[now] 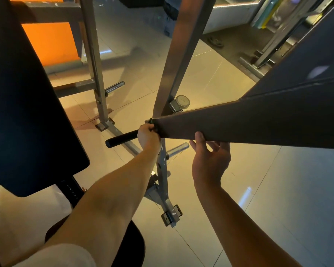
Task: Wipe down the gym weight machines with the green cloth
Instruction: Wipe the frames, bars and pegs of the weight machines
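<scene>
A grey-brown machine arm [239,122] slants down from the upper right to the frame's middle, with a black handle [121,138] sticking out to the left at its end. My left hand [148,137] is curled round the arm's tip where the handle starts. It pinches a small dark wad there, apparently the green cloth [152,123], which is mostly hidden by my fingers. My right hand [210,158] holds the arm's lower edge from below, thumb on the near face and fingers behind it.
A black back pad [27,103] fills the left side and a round black seat [133,245] lies below my left forearm. Grey steel uprights [94,54] and floor rails with chrome pegs [177,150] stand on the tiled floor. More frames stand at the far right.
</scene>
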{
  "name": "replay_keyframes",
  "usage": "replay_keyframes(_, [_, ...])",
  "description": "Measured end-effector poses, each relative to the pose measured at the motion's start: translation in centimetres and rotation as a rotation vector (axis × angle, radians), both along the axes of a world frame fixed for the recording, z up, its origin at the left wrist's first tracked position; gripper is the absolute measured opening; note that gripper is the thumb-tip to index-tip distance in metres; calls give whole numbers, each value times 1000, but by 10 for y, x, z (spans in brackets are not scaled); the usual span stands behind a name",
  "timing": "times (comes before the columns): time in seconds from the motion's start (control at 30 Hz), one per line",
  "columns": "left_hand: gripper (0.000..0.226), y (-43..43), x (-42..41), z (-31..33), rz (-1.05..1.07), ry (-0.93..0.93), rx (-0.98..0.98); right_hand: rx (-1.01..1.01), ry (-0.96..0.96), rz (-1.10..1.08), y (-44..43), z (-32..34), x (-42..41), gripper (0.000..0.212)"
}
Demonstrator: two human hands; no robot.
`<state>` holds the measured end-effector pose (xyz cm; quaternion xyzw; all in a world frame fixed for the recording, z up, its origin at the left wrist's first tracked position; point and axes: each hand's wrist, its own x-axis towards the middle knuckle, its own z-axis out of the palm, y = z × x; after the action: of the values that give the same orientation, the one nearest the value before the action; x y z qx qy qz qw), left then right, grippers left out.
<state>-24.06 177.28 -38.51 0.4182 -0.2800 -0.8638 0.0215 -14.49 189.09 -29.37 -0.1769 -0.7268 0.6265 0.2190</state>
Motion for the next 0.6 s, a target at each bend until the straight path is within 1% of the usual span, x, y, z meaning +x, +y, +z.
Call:
replay_keyframes(0.13, [28, 19, 26, 11, -2, 27, 6, -4, 11, -13, -2, 1, 2, 36])
replay_keyframes(0.2, [25, 36, 44, 8, -62, 117, -97, -1, 15, -17, -3, 1, 1, 37])
replay_keyframes(0.27, [21, 45, 54, 5, -141, 162, -256, -7, 7, -21, -3, 2, 1, 38])
replay_keyframes(0.3, [21, 42, 51, 4, -150, 151, -283, -11, 3, -20, -2, 2, 0, 38])
replay_keyframes(0.37, [24, 29, 36, 4, -131, 71, -252, -14, -6, -7, 0, 2, 0, 38])
replay_keyframes(0.47, [22, 9, 8, 0, -210, -47, -431, -17, -13, 8, 4, 1, -1, 38])
replay_keyframes(0.5, [23, 6, 3, -1, -184, -72, -413, -16, -15, 9, 4, 1, -1, 39])
replay_keyframes(0.6, [22, 8, 13, 6, -74, -63, -197, -6, -18, 12, 4, 2, 0, 38])
